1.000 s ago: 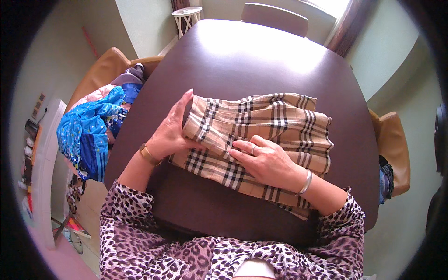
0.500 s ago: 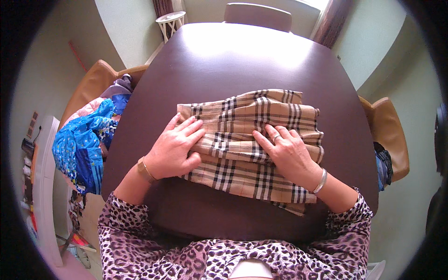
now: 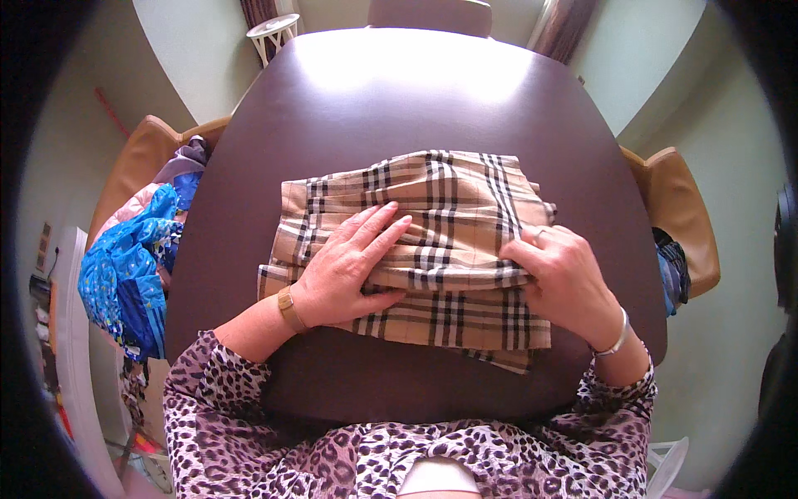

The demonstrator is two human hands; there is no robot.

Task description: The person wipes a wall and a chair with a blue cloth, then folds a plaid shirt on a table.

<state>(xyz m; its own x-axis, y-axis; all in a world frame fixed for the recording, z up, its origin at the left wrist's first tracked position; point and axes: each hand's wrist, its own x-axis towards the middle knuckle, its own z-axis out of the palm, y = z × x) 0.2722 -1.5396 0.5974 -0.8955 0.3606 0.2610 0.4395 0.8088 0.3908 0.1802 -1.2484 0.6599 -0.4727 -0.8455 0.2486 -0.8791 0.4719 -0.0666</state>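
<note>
While the folded plaid garment (image 3: 432, 249) lies flat near the middle of the dark brown tabletop (image 3: 399, 100), somewhat toward its near edge, both hands rest on top of it. Off the tabletop's left edge, a heap of blue and pink clothes (image 3: 133, 266) sits on a tan chair (image 3: 137, 162). Next, the left hand (image 3: 349, 266) lies palm down on the garment's left half, fingers extended and together; its grip is wide, pressing rather than holding. Further right, the right hand (image 3: 565, 279) covers the garment's right edge with fingers curled over the stacked layers; whether the fingertips pinch the fabric cannot be told. A second tan chair (image 3: 677, 208) stands past the tabletop's right edge. Risk: the layers are stacked unevenly, with a lower layer protruding toward the near edge, so any sideways pull by the right hand could likely drag the upper fold off alignment. Uneven pressure from the flat left hand may also set a crease or let the smooth tabletop slide the whole stack.
</note>
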